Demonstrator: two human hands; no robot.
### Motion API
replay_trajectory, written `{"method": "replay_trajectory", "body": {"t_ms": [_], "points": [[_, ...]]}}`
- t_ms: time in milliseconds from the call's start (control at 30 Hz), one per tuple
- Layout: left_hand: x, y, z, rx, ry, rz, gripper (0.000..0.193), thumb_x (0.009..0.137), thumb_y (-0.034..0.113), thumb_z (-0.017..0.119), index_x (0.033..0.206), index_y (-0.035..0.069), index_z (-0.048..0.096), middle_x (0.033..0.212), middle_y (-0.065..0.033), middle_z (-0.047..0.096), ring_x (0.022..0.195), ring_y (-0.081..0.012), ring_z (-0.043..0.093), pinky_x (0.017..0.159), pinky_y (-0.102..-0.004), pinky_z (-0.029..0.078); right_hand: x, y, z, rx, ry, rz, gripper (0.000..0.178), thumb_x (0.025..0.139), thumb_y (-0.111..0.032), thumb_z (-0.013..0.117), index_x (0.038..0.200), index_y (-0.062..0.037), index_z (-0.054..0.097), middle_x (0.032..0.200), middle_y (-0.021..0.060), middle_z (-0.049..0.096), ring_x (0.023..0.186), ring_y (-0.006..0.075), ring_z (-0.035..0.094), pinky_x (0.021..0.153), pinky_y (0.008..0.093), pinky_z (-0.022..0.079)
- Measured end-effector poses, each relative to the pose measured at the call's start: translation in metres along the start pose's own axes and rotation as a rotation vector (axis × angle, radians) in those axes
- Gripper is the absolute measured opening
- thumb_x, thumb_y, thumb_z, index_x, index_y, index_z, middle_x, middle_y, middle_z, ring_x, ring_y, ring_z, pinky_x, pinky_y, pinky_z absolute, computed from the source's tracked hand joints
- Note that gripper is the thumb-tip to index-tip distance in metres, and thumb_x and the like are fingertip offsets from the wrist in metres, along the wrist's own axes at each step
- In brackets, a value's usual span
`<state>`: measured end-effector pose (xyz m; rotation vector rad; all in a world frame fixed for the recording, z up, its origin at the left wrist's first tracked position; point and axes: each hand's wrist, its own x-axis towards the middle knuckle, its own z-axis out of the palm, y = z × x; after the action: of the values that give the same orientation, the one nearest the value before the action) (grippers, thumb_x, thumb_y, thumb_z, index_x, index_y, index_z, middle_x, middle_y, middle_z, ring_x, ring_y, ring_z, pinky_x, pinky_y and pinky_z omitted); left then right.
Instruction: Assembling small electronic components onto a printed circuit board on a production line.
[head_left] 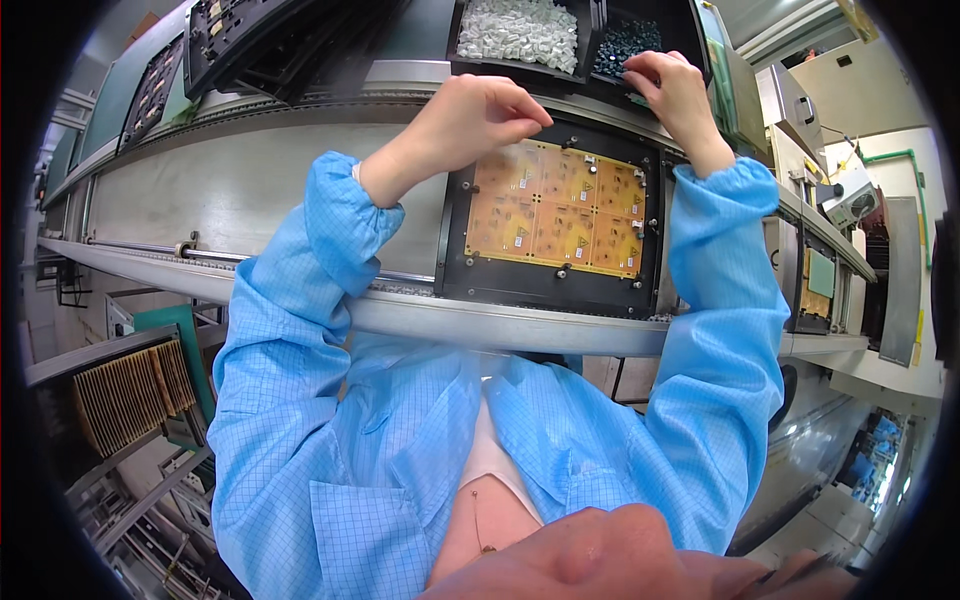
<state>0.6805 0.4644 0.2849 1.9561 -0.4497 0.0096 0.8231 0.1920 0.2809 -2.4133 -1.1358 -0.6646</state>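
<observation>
Left hand [468,122] is over the upper-left part of the board panel [535,222], just right of frame center, with the wrist coming in from the left. Left grip: fingers bent, thumb and index brought close at the tips; can't tell if they meet or have a small part between them. Right hand [682,95] is upper right, fingertips at the near right corner of the bin of dark blue parts [622,45]. Right grip: thumb near the bent index, gap narrow at most; can't tell if anything is pinched, nor whether the tips touch the parts. Panel is orange-brown, six sections in two rows of three, lying flat in a black carrier [510,285] with small posts and clips around the edge. A few small pale parts [590,162] sit near the panel's top and right edges. Carrier is on the conveyor line [300,185], against the front rail [500,322], bare metal bed to its left. Bin of white parts [518,35] is top center, just left of the dark blue bin, both beyond the carrier. Upper left: dark trays [255,50], tilted. Lower left: rack of boards [128,400], brown edges in a row, green panel [190,345] beside it. Right side: second carrier [815,322] with an orange board and a light green piece, white device [852,195] above. Both sleeves [725,270] blue, grid-patterned, gathered at the cuffs.
</observation>
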Motion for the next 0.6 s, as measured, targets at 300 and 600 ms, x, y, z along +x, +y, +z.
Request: {"method": "replay_trajectory", "body": {"t_ms": [300, 600], "points": [[0.009, 0.006, 0.035, 0.051, -0.097, -0.058, 0.009, 0.082, 0.009, 0.074, 0.090, 0.005, 0.073, 0.087, -0.0071, 0.072, 0.077, -0.0170, 0.069, 0.070, -0.0294, 0.055, 0.019, 0.009, 0.013, -0.109, -0.304, 0.321, 0.015, 0.083, -0.016, 0.073, 0.096, -0.0077, 0.075, 0.089, 0.0164, 0.072, 0.085, 0.0313, 0.070, 0.078, 0.0373, 0.055], [0.020, -0.008, 0.082, 0.448, -0.260, 0.109, 0.015, 0.082, 0.017, 0.067, 0.092, 0.011, 0.076, 0.091, -0.0096, 0.069, 0.088, -0.0306, 0.067, 0.080, -0.0379, 0.054, 0.010, 0.037, 0.055, -0.244, -0.172, 0.168, 0.008, 0.076, -0.012, 0.067, 0.077, -0.0061, 0.072, 0.077, 0.0180, 0.068, 0.080, 0.0364, 0.068, 0.078, 0.0452, 0.054]]}}
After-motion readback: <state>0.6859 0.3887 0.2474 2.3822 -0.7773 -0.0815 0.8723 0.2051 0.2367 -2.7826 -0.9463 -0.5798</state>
